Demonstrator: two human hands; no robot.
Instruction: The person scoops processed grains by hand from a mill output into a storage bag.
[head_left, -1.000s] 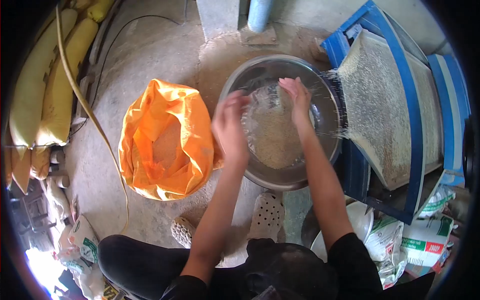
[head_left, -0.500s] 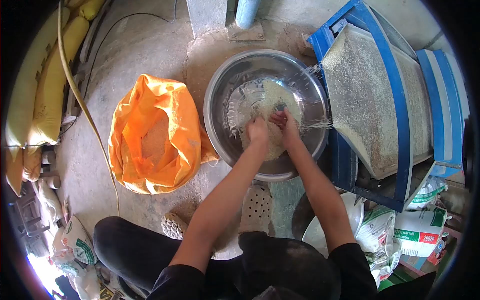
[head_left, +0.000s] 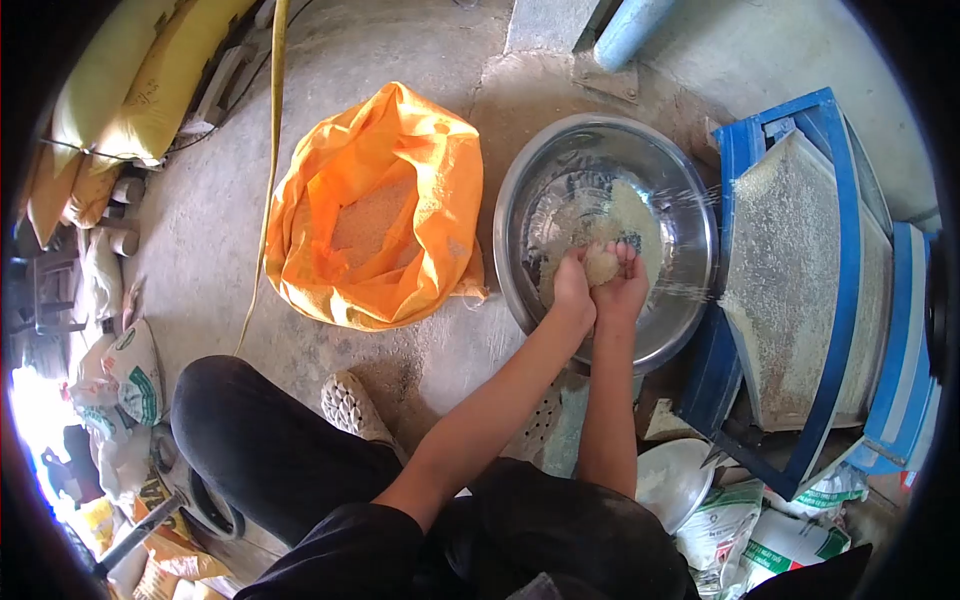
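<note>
My left hand (head_left: 573, 286) and my right hand (head_left: 622, 292) are cupped side by side, palms up, around a heap of pale rice grains (head_left: 600, 266). Both are above a wide steel basin (head_left: 507, 262), where more of the grain (head_left: 636, 212) lies in a loose pile. From a slanted sieve tray (head_left: 785, 270) in a blue metal frame (head_left: 848, 210), thin streams of grain fly over the basin's right rim. Left of the basin, an orange woven sack (head_left: 452, 190) stands with its mouth wide, partly filled with brownish grain or bran (head_left: 376, 222).
A hose (head_left: 272, 150) runs along the floor beyond the sack. Full yellow sacks (head_left: 170, 85) lie at the far left. A pale bowl (head_left: 672, 482) and printed bags (head_left: 720, 525) sit by my right side. A blue pipe (head_left: 640, 30) rises behind the basin.
My hands have come together and now hold a scoop of grain; before, they were apart in the pile. The view has turned, shifting the sack and basin rightward.
</note>
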